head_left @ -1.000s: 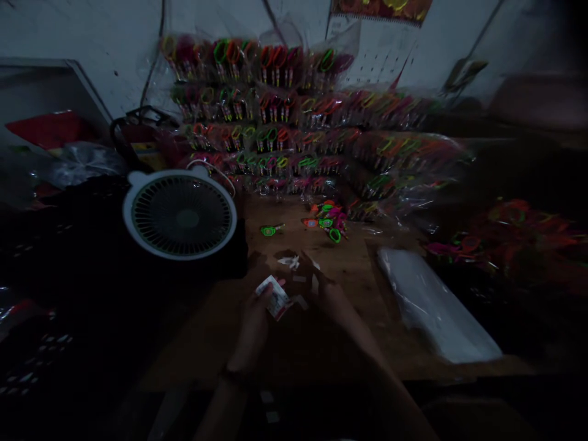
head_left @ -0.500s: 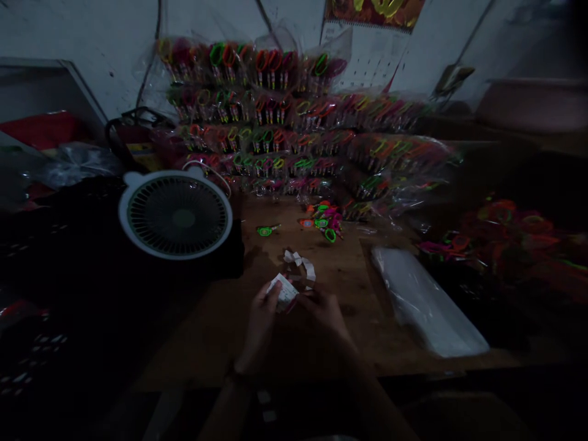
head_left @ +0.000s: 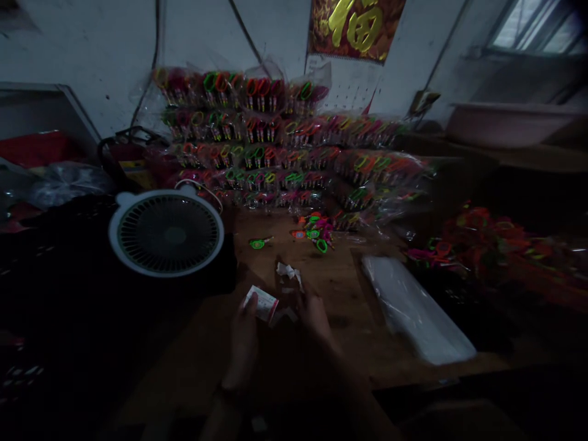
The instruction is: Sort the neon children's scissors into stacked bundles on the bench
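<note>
Head view: we are clamping a printed card (head_left: 263, 302) in our left hand (head_left: 244, 340), ideally steadying it; by the paper scraps (head_left: 286, 271), our right hand (head_left: 316, 317) is hiding its grip.

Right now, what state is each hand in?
Left hand: closed, gripping a small printed card.
Right hand: fingers at a white paper strip; too dark to tell whether it is gripped.

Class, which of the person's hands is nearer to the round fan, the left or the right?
Left. The left hand, gripping printed paper, is in front and to the right of the round fan. The right hand is farther right, near the crumpled white paper.
</note>
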`<act>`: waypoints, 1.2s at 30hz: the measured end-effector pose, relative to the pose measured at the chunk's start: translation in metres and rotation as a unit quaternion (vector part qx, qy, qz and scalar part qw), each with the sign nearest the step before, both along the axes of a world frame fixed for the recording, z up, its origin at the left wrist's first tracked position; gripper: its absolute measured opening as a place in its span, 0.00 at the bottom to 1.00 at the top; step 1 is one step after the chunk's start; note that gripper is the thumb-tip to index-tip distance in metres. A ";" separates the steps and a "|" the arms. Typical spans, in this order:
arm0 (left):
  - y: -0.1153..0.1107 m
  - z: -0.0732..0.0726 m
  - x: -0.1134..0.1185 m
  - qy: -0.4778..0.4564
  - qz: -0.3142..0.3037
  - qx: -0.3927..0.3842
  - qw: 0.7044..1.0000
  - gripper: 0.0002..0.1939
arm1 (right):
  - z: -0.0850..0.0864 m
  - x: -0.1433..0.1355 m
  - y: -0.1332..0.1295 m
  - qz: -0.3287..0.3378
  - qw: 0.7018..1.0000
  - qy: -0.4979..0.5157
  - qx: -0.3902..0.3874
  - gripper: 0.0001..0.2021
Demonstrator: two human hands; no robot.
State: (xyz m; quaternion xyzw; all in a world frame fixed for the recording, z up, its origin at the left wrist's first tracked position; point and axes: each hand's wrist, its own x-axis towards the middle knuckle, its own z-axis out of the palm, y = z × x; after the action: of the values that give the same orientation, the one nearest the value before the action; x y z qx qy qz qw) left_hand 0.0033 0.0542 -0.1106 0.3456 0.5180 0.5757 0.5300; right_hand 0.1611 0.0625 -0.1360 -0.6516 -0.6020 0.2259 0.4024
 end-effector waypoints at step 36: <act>0.049 -0.051 0.006 0.146 -0.096 0.098 0.980 0.18 | 0.001 0.166 -0.057 -0.273 0.884 -0.379 -0.004 0.28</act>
State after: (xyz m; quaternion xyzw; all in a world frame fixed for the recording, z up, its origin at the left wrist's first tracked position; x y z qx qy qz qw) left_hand 0.0097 0.1036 -0.1617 0.5240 0.4958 0.5134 0.4648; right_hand 0.3269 0.0058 -0.1345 -0.8276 -0.5063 -0.1543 0.1868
